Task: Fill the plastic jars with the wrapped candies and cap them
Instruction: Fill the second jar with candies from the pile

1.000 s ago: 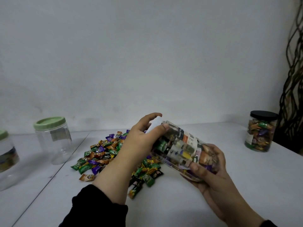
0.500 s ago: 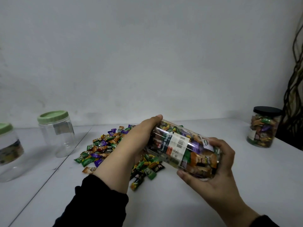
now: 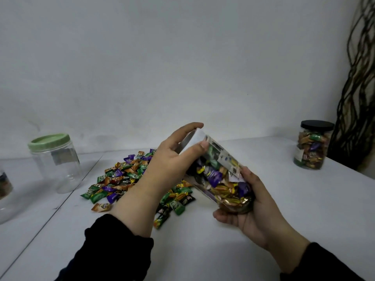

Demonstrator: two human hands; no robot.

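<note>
I hold a clear plastic jar [image 3: 220, 177] full of wrapped candies, tilted on its side above the white table [image 3: 304, 199]. My left hand [image 3: 172, 165] grips its white lid [image 3: 194, 141] at the upper left end. My right hand [image 3: 251, 211] cups the jar's base from below, fingers curled round it. A pile of loose wrapped candies [image 3: 125, 179] in green, purple, orange and brown lies on the table behind and under my left arm.
An empty clear jar with a green lid [image 3: 54, 161] stands at the left. Another jar [image 3: 5, 191] is cut off by the left edge. A filled jar with a black lid [image 3: 311, 145] stands at the far right, beside dark twisted branches [image 3: 359, 98].
The jar has turned in my hands and tilted more upright; its white lid now shows under my left fingers. The right hand has shifted lower under the base.
</note>
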